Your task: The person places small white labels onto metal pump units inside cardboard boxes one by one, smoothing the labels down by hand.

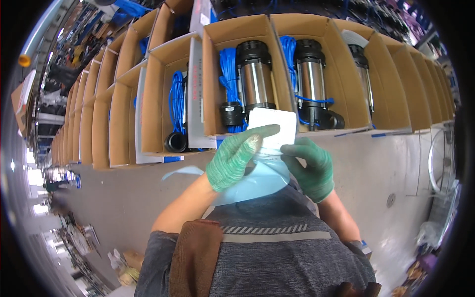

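Both my hands wear green knit gloves. My left hand (242, 151) is closed on a small stack of white paper sheets (277, 121), its thumb and a finger lying across the front. My right hand (311, 166) pinches the lower right edge of the same stack. Under the papers and between my wrists hangs a light blue translucent plastic sheet (247, 190); whether a hand grips it too cannot be made out. Just beyond the papers stands an open cardboard box (217, 86) with a steel-and-black pump (256, 79) and a coiled blue cable (229, 69).
Open cardboard boxes stand in a long curving row before me. Another pump (311, 79) lies in the box to the right. To the left, a box holds a blue cable coil (176, 104) and a black pipe fitting (175, 142). A wire rack (433, 163) stands far right.
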`<state>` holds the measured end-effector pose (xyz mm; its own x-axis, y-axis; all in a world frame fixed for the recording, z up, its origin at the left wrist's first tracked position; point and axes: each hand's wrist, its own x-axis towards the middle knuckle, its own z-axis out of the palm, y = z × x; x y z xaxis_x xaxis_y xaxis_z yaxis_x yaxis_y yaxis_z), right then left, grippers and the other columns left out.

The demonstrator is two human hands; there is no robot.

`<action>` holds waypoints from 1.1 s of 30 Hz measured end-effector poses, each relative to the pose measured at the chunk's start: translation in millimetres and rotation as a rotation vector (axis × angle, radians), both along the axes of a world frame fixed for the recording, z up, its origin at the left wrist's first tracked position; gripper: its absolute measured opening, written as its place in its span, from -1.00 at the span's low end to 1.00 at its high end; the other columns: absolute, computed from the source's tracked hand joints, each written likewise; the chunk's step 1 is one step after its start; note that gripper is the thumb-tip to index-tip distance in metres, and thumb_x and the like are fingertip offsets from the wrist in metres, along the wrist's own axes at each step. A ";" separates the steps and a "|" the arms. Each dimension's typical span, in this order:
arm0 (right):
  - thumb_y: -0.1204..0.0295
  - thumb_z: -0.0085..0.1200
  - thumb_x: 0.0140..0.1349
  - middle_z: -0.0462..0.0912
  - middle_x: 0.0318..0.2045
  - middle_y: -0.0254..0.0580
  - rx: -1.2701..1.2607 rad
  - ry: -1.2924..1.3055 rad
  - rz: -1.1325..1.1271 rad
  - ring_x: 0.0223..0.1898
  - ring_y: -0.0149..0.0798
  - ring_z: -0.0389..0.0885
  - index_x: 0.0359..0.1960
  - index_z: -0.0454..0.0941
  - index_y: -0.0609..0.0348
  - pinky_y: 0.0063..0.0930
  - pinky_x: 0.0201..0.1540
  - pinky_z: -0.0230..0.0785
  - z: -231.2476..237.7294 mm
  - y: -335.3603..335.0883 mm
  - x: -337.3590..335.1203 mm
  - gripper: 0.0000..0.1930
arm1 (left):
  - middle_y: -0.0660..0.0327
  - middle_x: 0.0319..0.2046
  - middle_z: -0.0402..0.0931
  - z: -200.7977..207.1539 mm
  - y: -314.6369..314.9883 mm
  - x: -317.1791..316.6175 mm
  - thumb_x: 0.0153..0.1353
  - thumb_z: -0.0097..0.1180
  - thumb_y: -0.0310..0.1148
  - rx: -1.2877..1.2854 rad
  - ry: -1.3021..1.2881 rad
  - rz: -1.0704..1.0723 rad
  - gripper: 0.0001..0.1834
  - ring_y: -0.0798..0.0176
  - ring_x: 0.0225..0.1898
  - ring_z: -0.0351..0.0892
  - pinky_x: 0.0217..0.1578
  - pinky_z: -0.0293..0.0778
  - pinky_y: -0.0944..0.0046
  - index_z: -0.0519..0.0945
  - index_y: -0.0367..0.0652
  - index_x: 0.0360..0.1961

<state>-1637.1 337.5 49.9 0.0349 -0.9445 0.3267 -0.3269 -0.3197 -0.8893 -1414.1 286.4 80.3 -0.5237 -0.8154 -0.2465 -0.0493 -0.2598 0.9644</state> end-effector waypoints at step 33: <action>0.59 0.19 0.33 0.73 -0.17 -0.07 0.236 -0.805 -0.431 -0.29 -0.32 0.66 0.03 0.56 0.34 -0.41 -0.16 0.56 16.4 28.3 -28.4 -0.74 | -0.23 -0.21 0.72 -31.6 -191.0 -73.8 0.11 -0.09 0.72 -0.212 -0.901 -0.512 0.20 -0.08 -0.18 0.78 -0.02 0.63 0.00 0.74 -0.47 -0.10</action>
<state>-1665.5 365.9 66.3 -0.4860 -0.8681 -0.1010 0.3655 -0.0969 -0.9258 -1487.9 95.5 48.6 -0.5120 -0.6209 -0.5937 -0.8254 0.1641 0.5402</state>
